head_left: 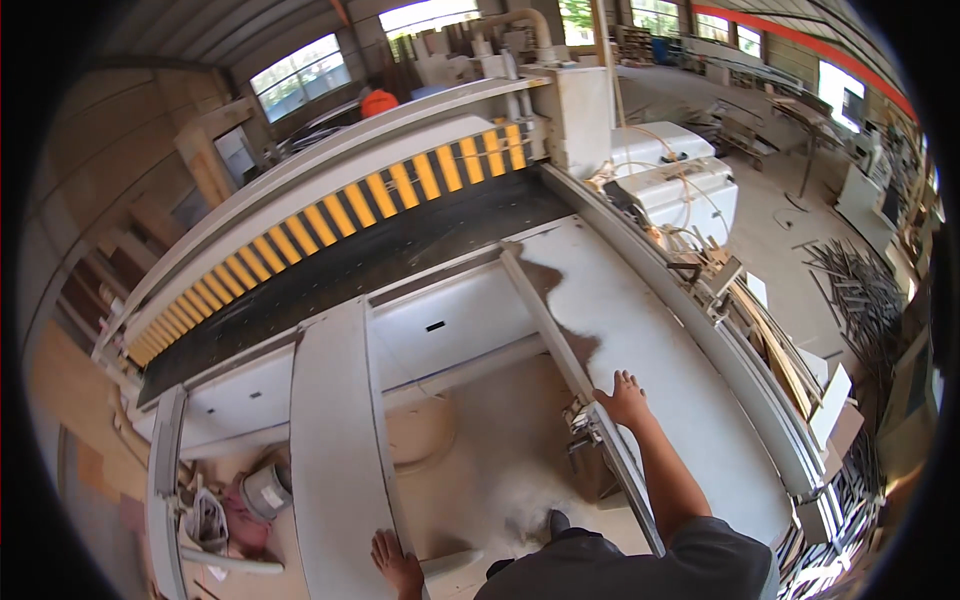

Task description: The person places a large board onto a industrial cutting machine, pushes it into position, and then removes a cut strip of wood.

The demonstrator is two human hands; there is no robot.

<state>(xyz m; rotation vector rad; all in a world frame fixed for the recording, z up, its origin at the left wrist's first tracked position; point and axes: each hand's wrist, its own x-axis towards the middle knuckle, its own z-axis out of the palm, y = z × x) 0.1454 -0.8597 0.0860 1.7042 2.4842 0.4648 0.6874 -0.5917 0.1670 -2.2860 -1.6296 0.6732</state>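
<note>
My left hand (396,566) is at the lower middle, fingers stretched out, by the right edge of a narrow white table section (335,440) and holding nothing. Farther right, my right hand (625,400) lies with fingers extended on the wide white table section (670,390), near its inner edge. Just left of that hand runs a pale metal rail (548,325) with a small metal clamp fitting (580,420) on it. Ahead stands a large panel saw with a yellow-and-black striped guard (340,212) over a dark bed (380,250).
Open gaps between the table sections show the dusty floor (480,480). At the lower left a grey bucket (266,492) sits by a reddish cloth (240,525). A long side rail (690,330) borders the right table, with wood offcuts (765,330) beyond it. Dark strips (855,300) lie piled on the far-right floor.
</note>
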